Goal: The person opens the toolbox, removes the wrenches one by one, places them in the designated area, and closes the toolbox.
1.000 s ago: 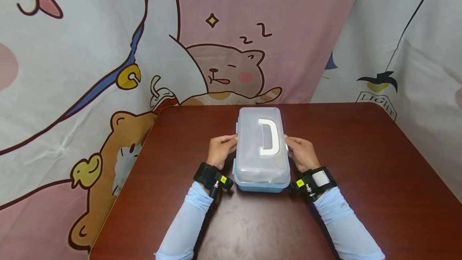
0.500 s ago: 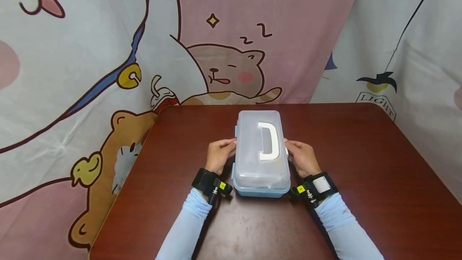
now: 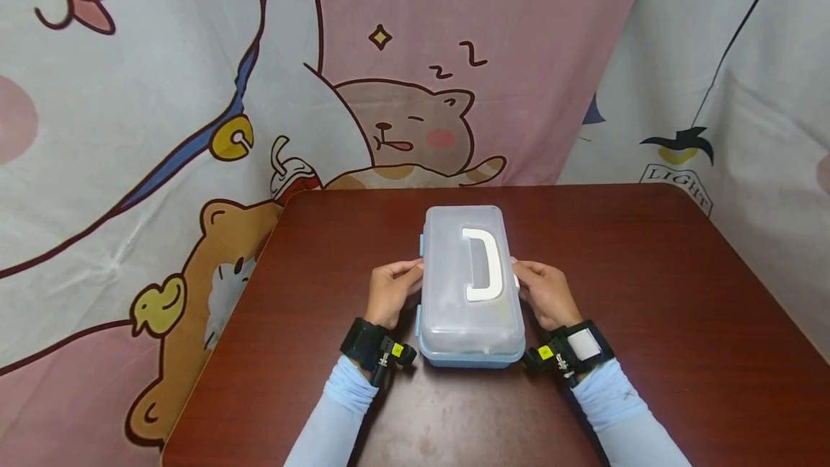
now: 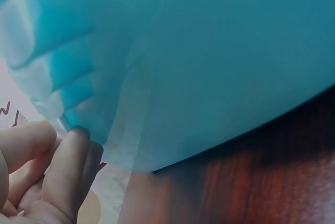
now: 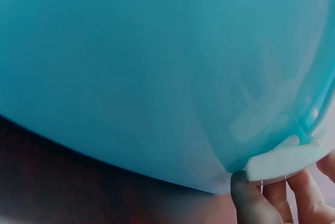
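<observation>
Looks like you've brought the clear-lidded blue box (image 3: 447,319) a bit closer to yourself. Your left grip (image 3: 389,295) and right grip (image 3: 550,295) came back with it.

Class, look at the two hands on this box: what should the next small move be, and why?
Probably the right hand should ease open the white latch: its fingers are at it, the lid looks closed, and the left hand is at the opposite side of the box, well placed to steady it.
</observation>
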The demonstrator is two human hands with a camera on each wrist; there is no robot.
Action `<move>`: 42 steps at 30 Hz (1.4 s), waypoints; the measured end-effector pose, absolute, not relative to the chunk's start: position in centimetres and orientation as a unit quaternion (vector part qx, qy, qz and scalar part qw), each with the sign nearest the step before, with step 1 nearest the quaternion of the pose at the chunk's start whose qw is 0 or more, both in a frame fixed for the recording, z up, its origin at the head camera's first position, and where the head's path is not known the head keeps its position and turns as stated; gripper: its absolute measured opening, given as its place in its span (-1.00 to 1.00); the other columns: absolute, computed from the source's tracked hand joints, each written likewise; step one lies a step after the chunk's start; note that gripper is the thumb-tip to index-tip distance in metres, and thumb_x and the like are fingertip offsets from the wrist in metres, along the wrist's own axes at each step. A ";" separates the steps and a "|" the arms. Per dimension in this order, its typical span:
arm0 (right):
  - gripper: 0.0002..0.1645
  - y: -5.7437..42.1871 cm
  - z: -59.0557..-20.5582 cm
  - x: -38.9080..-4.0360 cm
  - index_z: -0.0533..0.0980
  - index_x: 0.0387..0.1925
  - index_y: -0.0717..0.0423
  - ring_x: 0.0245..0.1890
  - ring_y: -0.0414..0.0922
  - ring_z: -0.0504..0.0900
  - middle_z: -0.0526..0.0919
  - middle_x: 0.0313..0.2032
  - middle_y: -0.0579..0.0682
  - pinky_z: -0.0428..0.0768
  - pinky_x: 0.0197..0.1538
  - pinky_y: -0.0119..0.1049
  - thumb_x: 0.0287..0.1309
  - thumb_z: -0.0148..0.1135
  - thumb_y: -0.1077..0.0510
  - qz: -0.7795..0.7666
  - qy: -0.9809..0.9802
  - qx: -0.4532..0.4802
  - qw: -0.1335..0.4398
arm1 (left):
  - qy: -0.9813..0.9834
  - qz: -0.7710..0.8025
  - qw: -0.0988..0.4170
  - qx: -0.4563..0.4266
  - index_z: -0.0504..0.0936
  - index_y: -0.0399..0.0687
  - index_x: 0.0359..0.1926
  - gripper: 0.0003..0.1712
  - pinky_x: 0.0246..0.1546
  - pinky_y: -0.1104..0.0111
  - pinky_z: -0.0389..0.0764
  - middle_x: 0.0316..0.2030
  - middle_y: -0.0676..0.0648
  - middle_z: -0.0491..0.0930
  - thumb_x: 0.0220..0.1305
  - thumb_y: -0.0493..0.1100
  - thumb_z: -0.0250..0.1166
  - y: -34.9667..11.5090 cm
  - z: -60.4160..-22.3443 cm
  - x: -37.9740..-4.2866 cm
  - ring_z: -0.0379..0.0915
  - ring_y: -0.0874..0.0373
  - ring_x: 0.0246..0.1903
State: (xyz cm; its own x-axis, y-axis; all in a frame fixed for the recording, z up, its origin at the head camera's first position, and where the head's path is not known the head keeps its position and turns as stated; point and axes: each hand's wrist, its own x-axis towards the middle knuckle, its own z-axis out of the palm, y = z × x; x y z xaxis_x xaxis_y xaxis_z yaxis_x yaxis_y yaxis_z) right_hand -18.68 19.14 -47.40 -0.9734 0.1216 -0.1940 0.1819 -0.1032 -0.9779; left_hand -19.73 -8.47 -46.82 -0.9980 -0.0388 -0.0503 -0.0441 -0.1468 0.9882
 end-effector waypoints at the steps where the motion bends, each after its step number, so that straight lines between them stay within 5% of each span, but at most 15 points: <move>1: -0.36 19.1 -47.4 -18.6 0.56 0.15 0.47 -0.19 -0.20 0.72 0.75 -0.15 0.00 0.74 -0.13 -0.31 0.36 0.38 -0.03 -0.734 0.669 0.113 0.020 | 0.653 0.757 0.001 -0.032 0.75 -0.39 -0.01 -0.74 -0.08 0.20 0.73 -0.02 -0.29 0.73 0.33 -0.32 0.42 -8.5 -46.8 -19.6 0.74 0.00 -0.08; 17: -0.54 19.1 -47.4 -18.0 0.63 0.01 0.42 -0.25 -0.21 0.73 0.76 -0.27 -0.07 0.75 -0.16 -0.31 0.36 0.39 0.05 -0.753 0.647 0.120 0.019 | 0.646 0.763 0.004 -0.028 0.74 -0.43 -0.01 -0.74 -0.09 0.23 0.73 -0.02 -0.30 0.73 0.33 -0.36 0.41 -8.6 -47.0 -19.1 0.74 0.05 -0.10; 42: -0.30 19.4 -47.7 -17.8 0.55 0.17 0.33 -0.11 -0.17 0.68 0.71 -0.05 0.02 0.72 -0.08 -0.32 0.38 0.30 -0.21 -0.704 0.699 0.118 0.042 | 0.659 0.752 0.006 -0.018 0.78 -0.27 0.00 -0.71 -0.12 0.20 0.75 -0.05 -0.24 0.75 0.32 -0.20 0.47 -9.1 -47.7 -19.2 0.77 -0.01 -0.14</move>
